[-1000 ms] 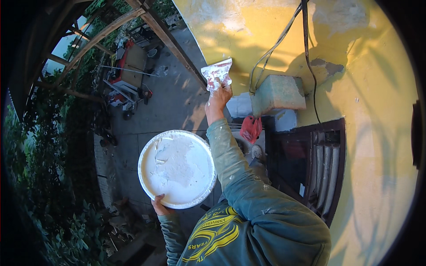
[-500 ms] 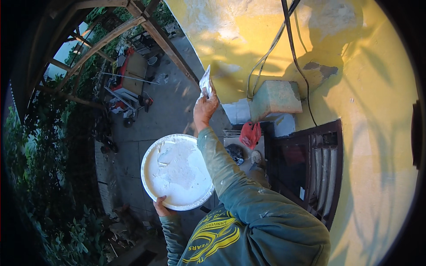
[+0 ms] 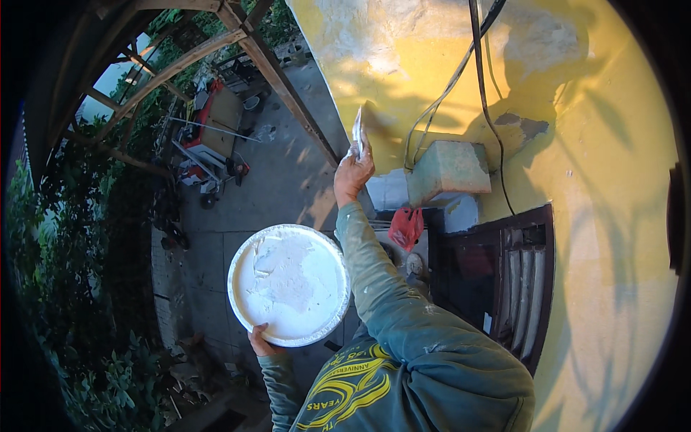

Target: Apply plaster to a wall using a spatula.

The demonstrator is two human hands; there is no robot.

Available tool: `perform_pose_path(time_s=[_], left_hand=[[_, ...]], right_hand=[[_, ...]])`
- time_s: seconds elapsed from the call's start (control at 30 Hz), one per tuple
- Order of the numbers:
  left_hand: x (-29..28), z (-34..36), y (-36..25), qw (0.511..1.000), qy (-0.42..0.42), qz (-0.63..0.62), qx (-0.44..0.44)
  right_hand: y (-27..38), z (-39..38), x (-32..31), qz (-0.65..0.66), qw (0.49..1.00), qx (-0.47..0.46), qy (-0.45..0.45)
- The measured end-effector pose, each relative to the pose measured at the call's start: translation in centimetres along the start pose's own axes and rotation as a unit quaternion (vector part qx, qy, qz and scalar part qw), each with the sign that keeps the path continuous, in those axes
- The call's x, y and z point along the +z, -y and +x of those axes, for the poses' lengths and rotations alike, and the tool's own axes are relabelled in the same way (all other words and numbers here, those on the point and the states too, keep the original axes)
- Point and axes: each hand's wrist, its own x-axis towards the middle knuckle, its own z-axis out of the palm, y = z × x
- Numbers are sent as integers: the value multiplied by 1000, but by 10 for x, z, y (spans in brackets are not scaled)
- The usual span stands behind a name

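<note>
My left hand [image 3: 262, 341] grips the near rim of a round white lid [image 3: 288, 284], like a bucket's, with its thumb on top and the other fingers out of sight underneath. White paste is smeared over the lid's face. Out ahead, my right hand [image 3: 354, 171] is closed around a putty knife [image 3: 358, 129] coated in white. The blade points up, seen nearly edge-on, beside the yellow wall [image 3: 403, 79]; whether it touches the wall I cannot tell. Bare whitish patches show on that wall.
Dark cables [image 3: 481, 93] hang down the wall near a jutting concrete block [image 3: 452, 169]. Below are a red plastic bag [image 3: 406, 227] and a dark-framed louvred window [image 3: 522, 288]. A wooden post [image 3: 284, 83] stands ahead; plants [image 3: 108, 360] fill the left side.
My right hand has moved right with the putty knife, closer to the wall, and the blade has turned more edge-on. The lid has shifted slightly down in view.
</note>
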Motion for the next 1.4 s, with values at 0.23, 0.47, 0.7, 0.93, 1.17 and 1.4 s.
perform_pose_path(time_s=[0.23,0.47,0.7,0.93,1.17,1.4], left_hand=[[0,-3,4,1000,6,0,0],[-13,-4,6,1000,19,14,13],[38,-3,10,996,26,56,66],[65,-5,26,987,85,93,99],[98,-23,29,971,142,140,132],[97,-27,39,952,216,169,134]], right_hand=[[21,63,19,-26,978,-51,-199],[43,-21,53,17,995,-79,-63],[67,-24,-81,66,936,-22,344],[96,-27,-144,-122,839,-93,522],[95,-26,-140,-185,823,-94,529],[104,-35,-123,-231,806,-130,529]])
